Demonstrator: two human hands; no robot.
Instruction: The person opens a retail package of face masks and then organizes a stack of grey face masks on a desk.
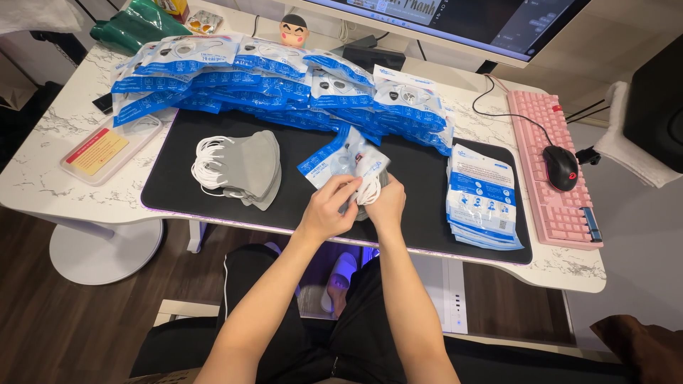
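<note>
Holding a blue-and-clear mask pouch [340,158] near the middle of the frame, over the black desk mat [178,192], long axis tilting from the hands up toward the upper left, open end pointing down at the palms. Pinching the pouch's lower edge with the left hand [329,210], fingers curled and pressed together. Gripping a grey mask with white ear loops [370,186] in the right hand [386,206], fingers closing around it at the pouch mouth. Lying to the left on the mat, a stack of grey masks [245,169]. Fanning across the top of the mat, a row of filled pouches [284,82]; sitting at right, a pile of flat pouches [484,203], just beside a pink keyboard [555,167] carrying a black mouse [561,167].
</note>
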